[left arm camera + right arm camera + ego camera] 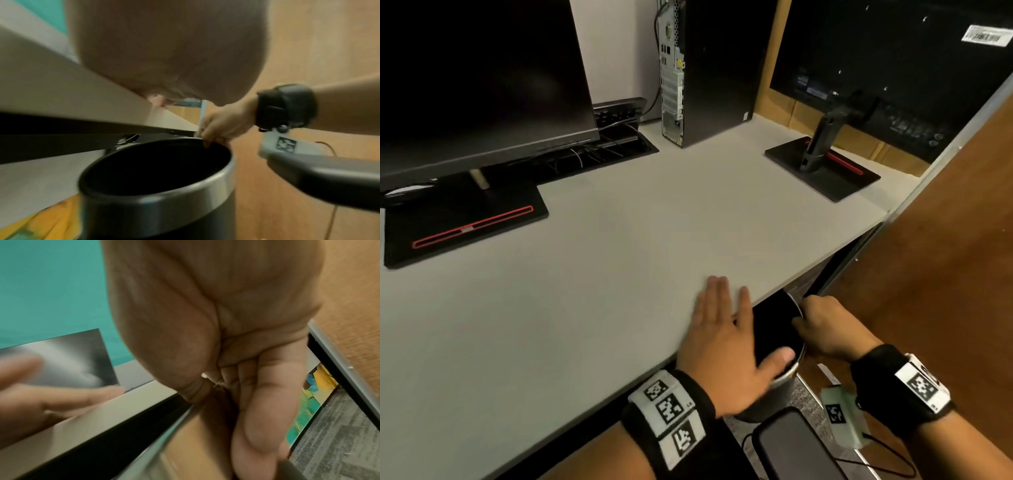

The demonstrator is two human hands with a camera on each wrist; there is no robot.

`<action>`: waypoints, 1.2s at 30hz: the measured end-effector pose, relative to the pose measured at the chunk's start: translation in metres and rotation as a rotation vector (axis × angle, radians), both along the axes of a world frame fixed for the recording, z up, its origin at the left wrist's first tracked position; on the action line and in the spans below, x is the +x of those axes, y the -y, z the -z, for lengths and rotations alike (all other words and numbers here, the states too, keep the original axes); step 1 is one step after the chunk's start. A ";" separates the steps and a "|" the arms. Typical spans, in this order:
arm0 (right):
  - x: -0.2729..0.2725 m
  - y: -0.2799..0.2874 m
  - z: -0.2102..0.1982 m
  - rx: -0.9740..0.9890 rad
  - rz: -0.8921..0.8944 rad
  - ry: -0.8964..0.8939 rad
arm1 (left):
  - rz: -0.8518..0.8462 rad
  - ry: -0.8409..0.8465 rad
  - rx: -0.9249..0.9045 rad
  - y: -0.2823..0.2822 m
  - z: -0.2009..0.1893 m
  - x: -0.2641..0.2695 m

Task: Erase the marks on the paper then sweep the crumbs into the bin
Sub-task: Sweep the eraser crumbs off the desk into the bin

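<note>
A round bin (780, 387) with a silver rim (185, 193) and black inside sits just below the front edge of the grey desk (619, 257). My right hand (822, 325) grips the bin's far rim, fingers hooked inside, as the left wrist view shows (224, 128). At the desk edge my left hand (726, 329) lies flat with straight fingers, its thumb out over the bin's mouth. No paper or crumbs are visible. In the right wrist view, the left hand's fingers (61, 395) are blurred on the desk top.
A monitor (476, 68) on a black base (462, 222) stands at the left, a computer tower (702, 68) at the back, and a second monitor's stand (822, 161) at the right. A wooden partition (945, 274) borders the right side. A chair armrest (791, 445) is beside the bin.
</note>
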State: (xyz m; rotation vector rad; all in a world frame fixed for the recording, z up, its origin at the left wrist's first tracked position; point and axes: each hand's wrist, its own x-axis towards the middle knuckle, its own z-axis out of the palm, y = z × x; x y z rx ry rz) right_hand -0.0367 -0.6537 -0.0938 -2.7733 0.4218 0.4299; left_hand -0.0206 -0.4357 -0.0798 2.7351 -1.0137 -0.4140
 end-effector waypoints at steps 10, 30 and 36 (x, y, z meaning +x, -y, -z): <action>-0.001 0.001 0.006 0.034 -0.015 -0.026 | -0.015 0.002 -0.009 0.006 -0.001 -0.001; 0.000 0.012 0.010 0.134 -0.022 -0.051 | -0.207 -0.031 -0.454 -0.006 -0.005 0.030; 0.003 0.012 0.014 0.050 -0.034 -0.016 | 0.151 -0.059 -0.156 0.014 -0.003 0.001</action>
